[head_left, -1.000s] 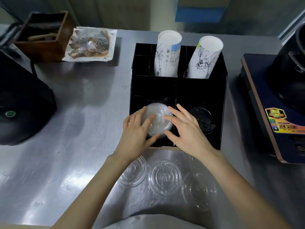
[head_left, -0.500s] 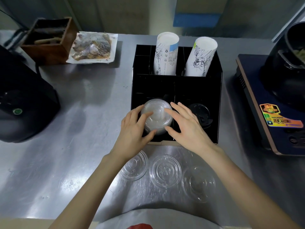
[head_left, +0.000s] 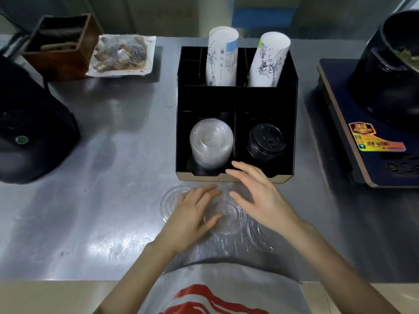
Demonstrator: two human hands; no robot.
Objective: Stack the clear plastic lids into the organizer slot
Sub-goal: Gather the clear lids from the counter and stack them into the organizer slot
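A stack of clear plastic lids [head_left: 212,142] stands in the front left slot of the black organizer [head_left: 292,123]. Three loose clear lids lie on the steel counter in front of it: a left lid [head_left: 169,201], a middle lid [head_left: 226,215] and a right lid [head_left: 260,234]. My left hand [head_left: 192,217] rests over the left and middle lids, fingers spread on the middle one. My right hand [head_left: 258,196] hovers open just above the middle and right lids, near the organizer's front edge. Neither hand holds a lid.
Black lids [head_left: 266,140] fill the front right slot; two paper cup sleeves [head_left: 222,56] stand in the back slots. An induction cooker [head_left: 371,137] with a black pot sits right, a black appliance [head_left: 29,132] left, a wooden box [head_left: 61,44] and wrapped tray [head_left: 122,56] behind.
Both hands have let go of the lid stack in the slot and drawn back toward me, down to the loose lids on the counter.
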